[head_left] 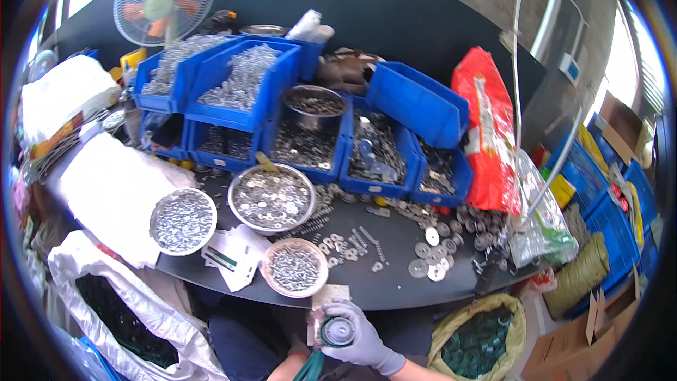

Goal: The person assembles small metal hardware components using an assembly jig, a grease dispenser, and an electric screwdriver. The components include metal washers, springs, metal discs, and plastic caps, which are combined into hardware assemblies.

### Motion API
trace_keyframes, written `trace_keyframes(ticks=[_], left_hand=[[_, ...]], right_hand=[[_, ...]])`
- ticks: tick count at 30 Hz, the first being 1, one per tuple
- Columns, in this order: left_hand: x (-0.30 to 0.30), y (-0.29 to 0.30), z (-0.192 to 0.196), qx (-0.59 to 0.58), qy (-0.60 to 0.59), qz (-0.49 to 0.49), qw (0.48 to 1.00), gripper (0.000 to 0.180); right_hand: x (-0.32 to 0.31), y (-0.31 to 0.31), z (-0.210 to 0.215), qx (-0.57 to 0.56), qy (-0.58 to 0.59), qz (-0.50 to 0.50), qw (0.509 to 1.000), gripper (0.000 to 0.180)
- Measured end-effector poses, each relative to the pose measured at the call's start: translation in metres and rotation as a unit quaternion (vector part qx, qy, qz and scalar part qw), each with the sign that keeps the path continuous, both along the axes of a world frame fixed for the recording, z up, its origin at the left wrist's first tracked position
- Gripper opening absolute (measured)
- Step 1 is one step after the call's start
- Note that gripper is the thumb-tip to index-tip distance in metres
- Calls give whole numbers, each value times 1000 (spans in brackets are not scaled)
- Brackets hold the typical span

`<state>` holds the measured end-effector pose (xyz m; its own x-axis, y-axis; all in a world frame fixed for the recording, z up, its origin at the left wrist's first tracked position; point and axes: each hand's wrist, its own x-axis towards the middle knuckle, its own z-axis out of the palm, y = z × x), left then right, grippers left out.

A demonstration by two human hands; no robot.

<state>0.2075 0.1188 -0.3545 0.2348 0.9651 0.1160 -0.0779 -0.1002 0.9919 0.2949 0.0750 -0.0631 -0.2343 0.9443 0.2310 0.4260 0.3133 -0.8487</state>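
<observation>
My right hand [358, 339], in a pale grey glove, curls around a round grey disc-shaped part [338, 332] with a dark green rim, just off the table's front edge. Green bands [310, 365] hang from below the part. Close on its left, little of my left hand [299, 350] shows; its fingers are hidden. A small light-coloured block [330, 294] sits at the table edge beyond the part. Beside it stands a pink-rimmed bowl [264, 268] of small metal pins. Springs [358, 241] and washers [331, 243] lie loose behind.
Metal bowls of small parts [231, 206] [152, 229] stand at left. Blue bins [243, 123] of hardware line the back, beside a red bag [483, 127]. Metal discs [418, 268] lie at right. Sacks of dark green parts [518, 310] [63, 254] flank my lap. A fan [159, 5] stands at back left.
</observation>
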Motion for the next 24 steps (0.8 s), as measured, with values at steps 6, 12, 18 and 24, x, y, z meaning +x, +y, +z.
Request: trace_keyframes(ticks=[6, 12, 18, 24], left_hand=[[-38, -18, 24, -75, 7, 106, 992, 29], [-56, -58, -3, -178, 7, 57, 982, 29], [-65, -78, 31, -62, 298, 15, 952, 25], [-81, -81, 24, -18, 409, -51, 911, 28]], right_hand=[[-19, -20, -17, -39, 97, 105, 989, 69], [-17, -9, -6, 44, 52, 137, 988, 69], [18, -10, 71, 86, -68, 126, 986, 76], [11, 34, 233, 560, -410, 406, 595, 26]])
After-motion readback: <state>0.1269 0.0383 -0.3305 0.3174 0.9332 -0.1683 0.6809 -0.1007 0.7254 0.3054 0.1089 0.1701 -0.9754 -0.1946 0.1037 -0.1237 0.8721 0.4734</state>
